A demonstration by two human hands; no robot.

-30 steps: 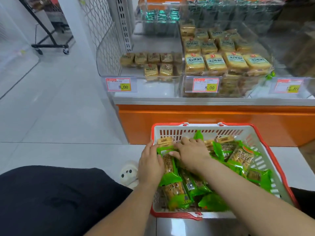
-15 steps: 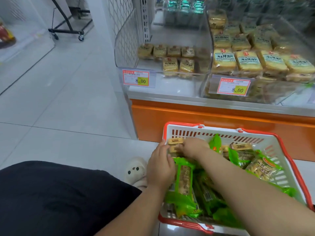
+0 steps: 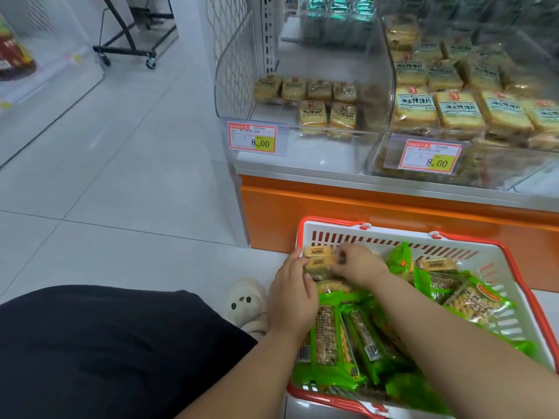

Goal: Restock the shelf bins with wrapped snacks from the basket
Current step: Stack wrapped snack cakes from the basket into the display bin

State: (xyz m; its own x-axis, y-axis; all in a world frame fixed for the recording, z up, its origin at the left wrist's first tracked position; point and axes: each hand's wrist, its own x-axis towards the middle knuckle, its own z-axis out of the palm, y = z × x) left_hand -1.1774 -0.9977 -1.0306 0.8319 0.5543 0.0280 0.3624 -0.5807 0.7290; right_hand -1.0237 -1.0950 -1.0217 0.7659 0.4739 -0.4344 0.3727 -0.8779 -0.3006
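A white basket with a red rim (image 3: 499,261) stands on the floor before the shelf, full of green-wrapped snacks (image 3: 335,343) and a few yellow ones. At its far left corner, my left hand (image 3: 292,293) and my right hand (image 3: 358,264) both grip a small stack of yellow wrapped snacks (image 3: 317,261), held just above the pile. On the shelf, the left clear bin (image 3: 375,95) holds several yellow packets (image 3: 313,113) with bare floor in front. The right clear bin (image 3: 381,146) is piled high with larger yellow packets (image 3: 459,110).
An orange shelf base (image 3: 332,213) rises right behind the basket. Price tags reading 8.00 (image 3: 252,137) hang on the bin fronts. A wire mesh divider (image 3: 230,55) closes the shelf's left end. My dark-clothed knee (image 3: 106,352) and a white slipper (image 3: 246,300) lie left of the basket. A wheeled rack (image 3: 136,46) stands far back.
Both hands moved from the green packets to the basket's far left corner and gathered yellow packets into a stack. The view shifted left and closer to the shelf.
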